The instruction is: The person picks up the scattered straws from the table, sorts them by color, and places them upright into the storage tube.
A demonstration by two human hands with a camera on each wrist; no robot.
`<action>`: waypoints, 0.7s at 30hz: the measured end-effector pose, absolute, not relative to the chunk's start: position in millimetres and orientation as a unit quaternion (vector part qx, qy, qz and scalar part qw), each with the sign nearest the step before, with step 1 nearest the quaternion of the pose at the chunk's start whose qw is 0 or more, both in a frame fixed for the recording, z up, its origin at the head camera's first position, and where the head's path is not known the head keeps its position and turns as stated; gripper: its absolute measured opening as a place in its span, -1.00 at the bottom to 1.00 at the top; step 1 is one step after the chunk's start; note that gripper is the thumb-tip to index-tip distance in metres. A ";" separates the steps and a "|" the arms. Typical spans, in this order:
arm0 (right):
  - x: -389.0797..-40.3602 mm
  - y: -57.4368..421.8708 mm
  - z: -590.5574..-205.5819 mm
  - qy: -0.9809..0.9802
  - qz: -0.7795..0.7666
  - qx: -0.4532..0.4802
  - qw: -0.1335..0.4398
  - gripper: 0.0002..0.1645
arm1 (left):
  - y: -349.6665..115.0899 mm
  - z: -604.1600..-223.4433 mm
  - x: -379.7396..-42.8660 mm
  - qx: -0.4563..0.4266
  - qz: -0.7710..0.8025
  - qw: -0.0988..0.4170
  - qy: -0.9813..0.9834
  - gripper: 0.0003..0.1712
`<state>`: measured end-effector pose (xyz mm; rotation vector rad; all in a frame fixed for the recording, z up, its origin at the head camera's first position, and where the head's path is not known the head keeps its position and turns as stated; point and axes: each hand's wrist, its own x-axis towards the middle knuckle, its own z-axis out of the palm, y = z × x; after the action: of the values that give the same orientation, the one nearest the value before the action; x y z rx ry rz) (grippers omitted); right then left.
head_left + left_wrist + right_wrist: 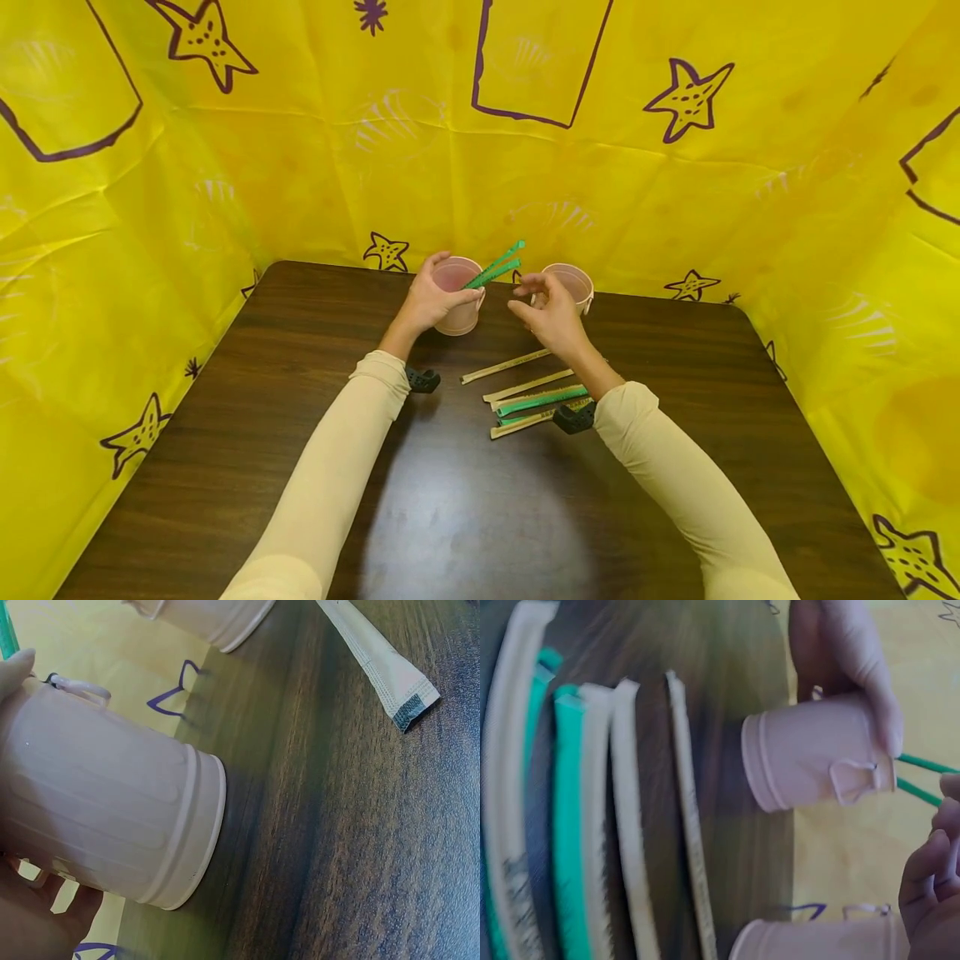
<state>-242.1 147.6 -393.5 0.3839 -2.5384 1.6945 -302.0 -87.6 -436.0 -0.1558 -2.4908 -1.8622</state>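
Note:
My left hand (426, 302) grips a small pale pink pail (456, 323) shaped like a ribbed trash can, thumb at its rim. Two slim green paper-wrapped sticks (497, 272) stand in it, leaning out over the rim to the right; their lower ends are hidden inside. Just right of their tips is my right hand (553, 317), thumb and fingers apart, with nothing between them. Behind that hand stands a second pink pail (572, 282), partly covered by it. The right wrist view shows bent fingers (922, 885) close to the green sticks.
Several tan wrapped sticks (506, 367) and green ones (540, 401) lie on the dark wooden table (465, 500), under and beside my right wrist. A yellow sheet (420, 167) with starfish drawings rises along the table's back and sides.

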 end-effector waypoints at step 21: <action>-190.6 193.9 -422.4 -0.906 0.325 0.258 -0.084 -0.72 | -87.7 -434.9 -299.7 -0.046 -0.601 0.011 -0.798 0.19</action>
<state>-190.6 193.9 -422.4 0.8566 -3.0084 1.0788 -299.7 -87.7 -434.9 -0.1433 -2.4886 -1.8764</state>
